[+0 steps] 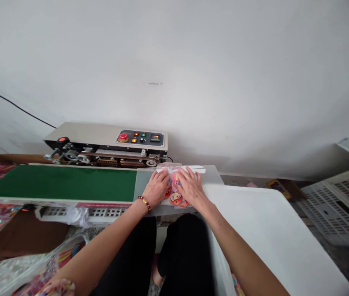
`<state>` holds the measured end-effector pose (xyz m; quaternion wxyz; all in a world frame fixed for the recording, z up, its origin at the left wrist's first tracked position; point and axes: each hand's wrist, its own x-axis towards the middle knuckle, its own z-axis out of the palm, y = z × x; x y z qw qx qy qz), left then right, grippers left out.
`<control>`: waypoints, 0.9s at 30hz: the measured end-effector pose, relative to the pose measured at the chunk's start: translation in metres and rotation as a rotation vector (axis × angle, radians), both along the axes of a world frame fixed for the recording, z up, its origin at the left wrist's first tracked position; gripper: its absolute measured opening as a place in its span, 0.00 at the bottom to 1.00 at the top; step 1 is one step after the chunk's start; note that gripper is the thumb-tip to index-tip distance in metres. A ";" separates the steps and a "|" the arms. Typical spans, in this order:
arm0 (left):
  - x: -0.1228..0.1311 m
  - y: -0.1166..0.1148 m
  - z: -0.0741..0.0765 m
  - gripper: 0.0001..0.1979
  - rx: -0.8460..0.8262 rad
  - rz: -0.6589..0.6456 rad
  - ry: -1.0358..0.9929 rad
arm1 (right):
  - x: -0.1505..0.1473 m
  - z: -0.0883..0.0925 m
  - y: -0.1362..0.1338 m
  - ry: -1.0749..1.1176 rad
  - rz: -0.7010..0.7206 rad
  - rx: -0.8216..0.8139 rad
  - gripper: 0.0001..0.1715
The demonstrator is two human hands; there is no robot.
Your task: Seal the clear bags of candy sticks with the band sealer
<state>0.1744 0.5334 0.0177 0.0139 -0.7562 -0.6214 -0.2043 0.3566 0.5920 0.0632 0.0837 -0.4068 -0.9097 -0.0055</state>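
A clear plastic packet (176, 199) with pink and red-haired cartoon figures lies at the right end of the band sealer, on a see-through sheet (213, 177). My left hand (156, 189) holds its left side, fingers bent over the upper part. On the packet's right side my right hand (191, 189) grips it, fingertips near the top edge. A white strip (197, 169) lies just behind my right fingers. Both thumbs are partly hidden. The band sealer (106, 142) has lit buttons and a lit display, and its rollers are left of the packet.
A green conveyor belt (63, 183) runs left from the packet. To the right is a white table (273, 226); beyond it stand white plastic crates (331, 205). At lower left are a brown box (26, 234) and a plastic bag (54, 263) of colourful pieces. A wall (174, 74) rises behind.
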 end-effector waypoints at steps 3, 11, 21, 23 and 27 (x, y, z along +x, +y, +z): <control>-0.004 0.001 -0.003 0.17 0.007 -0.009 0.006 | 0.001 0.000 -0.002 -0.047 0.036 0.017 0.23; -0.078 -0.023 -0.008 0.19 -0.050 0.057 0.019 | -0.023 0.001 0.006 -0.038 0.154 0.028 0.18; -0.010 -0.011 0.000 0.22 0.014 0.003 -0.014 | -0.032 0.001 0.005 -0.016 0.135 0.035 0.19; 0.003 -0.008 -0.003 0.25 -0.011 0.013 -0.012 | -0.023 0.006 0.001 -0.031 0.108 0.021 0.20; -0.012 -0.012 -0.008 0.27 -0.042 0.060 -0.010 | -0.008 0.011 -0.005 -0.077 0.079 -0.008 0.20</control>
